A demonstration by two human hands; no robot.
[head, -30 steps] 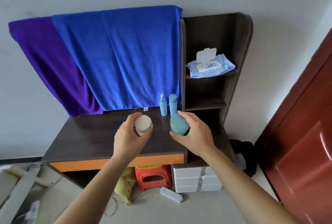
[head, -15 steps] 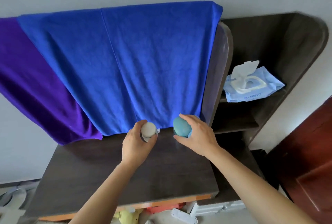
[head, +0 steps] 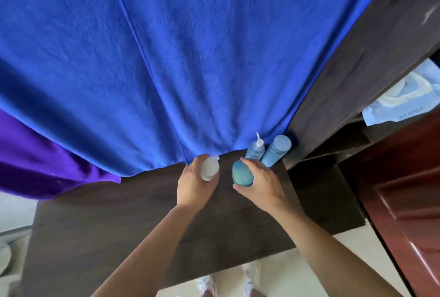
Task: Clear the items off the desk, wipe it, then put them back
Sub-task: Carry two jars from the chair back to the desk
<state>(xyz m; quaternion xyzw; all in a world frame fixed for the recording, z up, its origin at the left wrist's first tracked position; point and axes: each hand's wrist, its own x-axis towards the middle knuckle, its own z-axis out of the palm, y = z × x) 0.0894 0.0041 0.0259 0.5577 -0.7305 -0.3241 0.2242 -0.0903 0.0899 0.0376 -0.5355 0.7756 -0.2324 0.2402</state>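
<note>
My left hand (head: 194, 183) grips a white round jar (head: 209, 168) near the back of the dark wooden desk (head: 119, 223), just under the hem of the blue towel (head: 166, 58). My right hand (head: 258, 183) holds a teal rounded jar (head: 241, 173) a little to the right. Whether either jar touches the desktop I cannot tell. Behind the teal jar two light blue bottles stand at the back right corner: a nozzle-topped bottle (head: 255, 150) and a capped bottle (head: 277, 150).
A purple towel (head: 47, 161) hangs at the left beside the blue one. A dark shelf unit (head: 357, 70) rises to the right, with a pack of wet wipes (head: 404, 103) on a shelf. A red-brown door (head: 409, 189) stands at far right.
Both hands carried their jars forward to the back of the desk, next to the two blue bottles. The camera moved closer and tilted down over the desk.
</note>
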